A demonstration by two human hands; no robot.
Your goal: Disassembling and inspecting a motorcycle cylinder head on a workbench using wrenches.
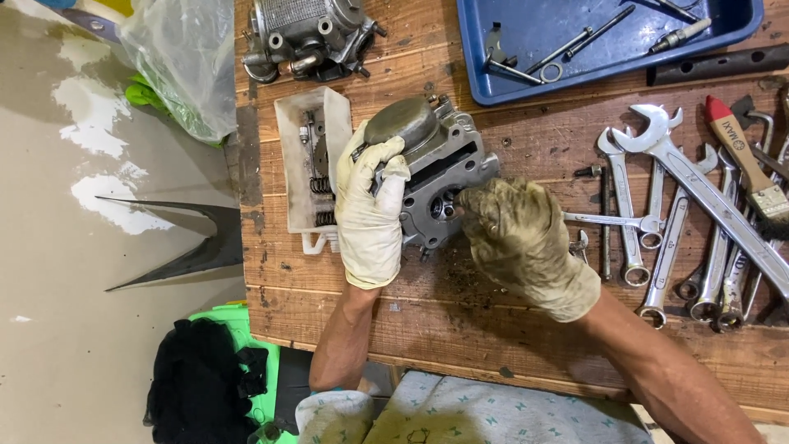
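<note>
Left hand: cream rubber-gloved left hand (367, 210), grip closed around the left side of the grey cast-metal engine cylinder head (436, 177), fingers curled over its domed cover
Right hand: dirt-stained gloved right hand (519, 238), fingertips pressed to the right face of the cylinder head; whether they pinch anything there, cannot tell
Cylinder head: tilted up on the brown wooden plank worktop (460, 316), mid-scene, between the two hands
Left of it: shallow white plastic tray (289, 156) holding small springs and metal bits, just beside the left hand
Far left: second grey metal engine part (306, 34) on the worktop, clear plastic bag (182, 62) beside it
Far right: blue plastic tray (567, 29) with thin metal tools
Right: row of steel spanners (682, 222) laid out flat, a red-tipped wooden-handled paintbrush (746, 160) over them
</note>
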